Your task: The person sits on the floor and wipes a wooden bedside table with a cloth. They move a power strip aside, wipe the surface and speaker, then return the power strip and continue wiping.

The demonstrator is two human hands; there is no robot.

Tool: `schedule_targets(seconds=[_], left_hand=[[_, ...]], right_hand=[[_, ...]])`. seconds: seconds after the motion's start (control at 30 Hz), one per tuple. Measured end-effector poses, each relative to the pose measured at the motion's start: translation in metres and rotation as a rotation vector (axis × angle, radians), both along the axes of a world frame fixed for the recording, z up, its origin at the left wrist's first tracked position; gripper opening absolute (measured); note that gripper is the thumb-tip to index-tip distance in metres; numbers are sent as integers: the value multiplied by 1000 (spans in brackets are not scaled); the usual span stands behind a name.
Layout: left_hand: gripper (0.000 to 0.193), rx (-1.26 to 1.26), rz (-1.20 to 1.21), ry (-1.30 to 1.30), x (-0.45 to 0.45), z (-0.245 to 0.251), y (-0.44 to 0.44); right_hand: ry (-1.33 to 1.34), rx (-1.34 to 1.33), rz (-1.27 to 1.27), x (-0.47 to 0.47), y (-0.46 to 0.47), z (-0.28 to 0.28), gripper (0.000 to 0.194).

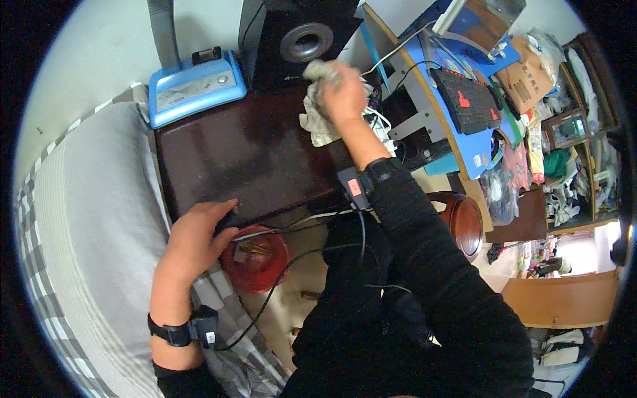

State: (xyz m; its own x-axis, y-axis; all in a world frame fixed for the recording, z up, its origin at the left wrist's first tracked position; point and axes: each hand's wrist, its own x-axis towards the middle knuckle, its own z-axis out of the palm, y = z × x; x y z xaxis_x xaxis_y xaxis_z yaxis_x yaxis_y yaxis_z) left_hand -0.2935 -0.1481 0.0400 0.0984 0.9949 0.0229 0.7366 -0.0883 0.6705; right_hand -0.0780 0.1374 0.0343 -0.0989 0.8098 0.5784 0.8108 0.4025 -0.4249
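Observation:
My right hand [344,95] is slightly blurred and grips a bunched greyish-white cloth [318,122] at the far right of a dark brown tabletop [249,154]. Part of the cloth sticks out beyond my fingers, close to a black speaker [278,45]. White cables [380,122] lie just right of the cloth. At the table's near left corner is my left hand [191,239], holding nothing, thumb apart from the fingers. Its fingertips are at the table's front edge; whether they touch it I cannot tell. Both wrists wear black straps with small cabled boxes.
A blue lamp base [199,89] stands at the table's back left. Left lies a grey pillow [109,199]. Below the table's front edge sits a red bin [256,258], with cables crossing above. A blue-topped desk [448,139] with a black keyboard [468,99] and a brown wooden stool [460,221] are right.

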Motion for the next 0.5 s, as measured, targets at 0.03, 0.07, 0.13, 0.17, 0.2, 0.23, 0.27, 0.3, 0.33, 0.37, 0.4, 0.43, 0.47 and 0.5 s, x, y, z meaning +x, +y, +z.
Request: schedule_targets(seconds=[0.03, 0.07, 0.13, 0.17, 0.2, 0.23, 0.27, 0.3, 0.33, 0.37, 0.4, 0.43, 0.47, 0.5], left_hand=[[43, 28, -4, -27, 0, 0, -1], [43, 8, -2, -25, 0, 0, -1], [43, -21, -4, -18, -1, 1, 0], [43, -29, -5, -16, -1, 2, 0], [43, -20, -5, -11, -1, 2, 0], [43, -31, -4, -23, -1, 2, 1], [43, -25, 1, -29, -1, 2, 1], [43, -21, 3, -33, -1, 2, 0], [43, -9, -3, -38, -1, 2, 0], [43, 5, -6, -43, -1, 2, 1], [43, -1, -2, -32, -1, 1, 0], [43, 35, -11, -37, -1, 0, 0], [43, 48, -19, -28, -1, -1, 0], [43, 65, -21, -18, -3, -2, -1]], right_hand=[[108, 172, 68, 2, 6, 11, 31], [208, 254, 91, 5, 15, 23, 30], [220, 463, 167, 6, 28, 33, 32], [174, 376, 133, 5, 31, 30, 32], [120, 369, 141, 4, 33, 24, 33], [116, 307, 87, 2, 30, 14, 32], [103, 267, 56, 1, 25, 3, 32], [-15, 99, -1, 2, 17, -10, 32], [-250, -27, 21, 0, 9, -19, 32], [-273, -45, 60, -1, 4, -23, 31], [-304, -107, 64, -3, -4, -24, 31], [-278, -124, 97, -4, -8, -20, 31], [-248, -137, 123, -5, -13, -12, 31], [-221, -170, 138, -8, -15, -3, 31]])
